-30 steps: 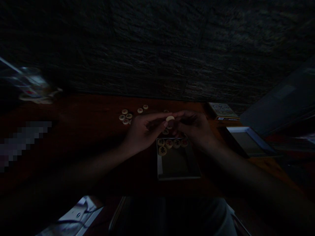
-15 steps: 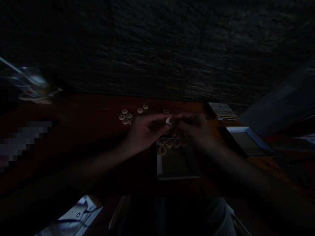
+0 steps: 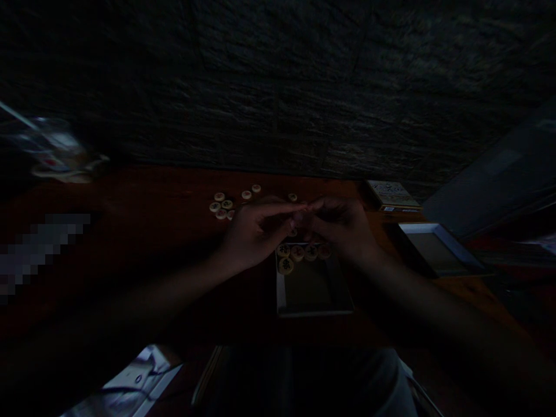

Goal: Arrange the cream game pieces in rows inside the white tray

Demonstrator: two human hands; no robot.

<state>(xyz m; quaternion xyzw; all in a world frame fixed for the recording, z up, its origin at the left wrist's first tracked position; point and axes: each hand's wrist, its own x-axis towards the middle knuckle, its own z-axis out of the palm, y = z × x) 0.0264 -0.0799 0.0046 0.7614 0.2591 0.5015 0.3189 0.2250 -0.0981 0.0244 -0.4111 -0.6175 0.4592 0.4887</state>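
My left hand (image 3: 254, 231) and my right hand (image 3: 343, 229) meet fingertip to fingertip above the far end of a small shallow grey box (image 3: 313, 292). Both are closed in a pinch on a pale round game piece (image 3: 299, 218), which is mostly hidden by the fingers in the dim light. Several round pieces with dark or red characters (image 3: 297, 253) lie in a row at the box's far end, just below my hands. More such pieces (image 3: 222, 207) lie loose on the dark wooden table (image 3: 152, 226), to the left of my left hand.
An empty box lid (image 3: 438, 250) and a small patterned box (image 3: 392, 194) lie to the right. A clear wrapper or glass item (image 3: 54, 152) sits far left. A dark stone wall closes the back. Papers (image 3: 130, 382) show at the near edge.
The pale piece was held up in plain sight between the fingertips; it has since turned and sunk between the fingers, so it hardly shows. Both hands stayed in place.
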